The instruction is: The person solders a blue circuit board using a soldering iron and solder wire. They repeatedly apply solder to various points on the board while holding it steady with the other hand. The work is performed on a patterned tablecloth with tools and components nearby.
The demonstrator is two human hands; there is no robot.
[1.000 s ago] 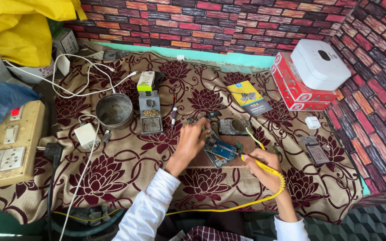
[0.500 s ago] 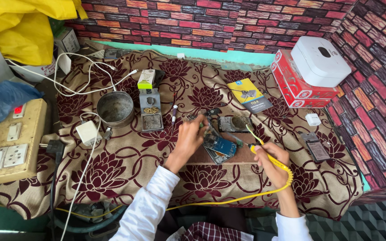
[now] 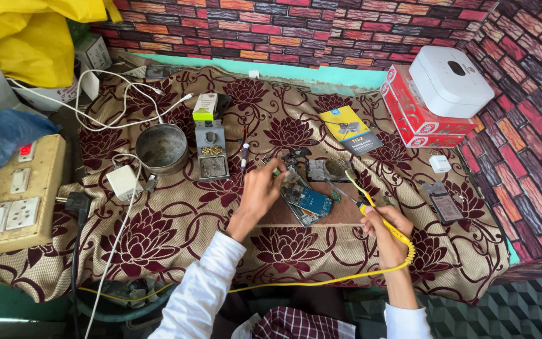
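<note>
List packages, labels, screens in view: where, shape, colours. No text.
Red box: far right by the wall, flat, red with white print.
White device: on the red box, rounded square, dark round mark.
Booklet: centre back, blue and yellow, lying flat.
Small box: back left of centre, green and white, upright.
Screens: none lit.

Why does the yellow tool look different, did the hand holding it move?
Yes. The right hand with the yellow soldering iron drifted slightly right and down, away from the opened phone on the cloth.
</note>
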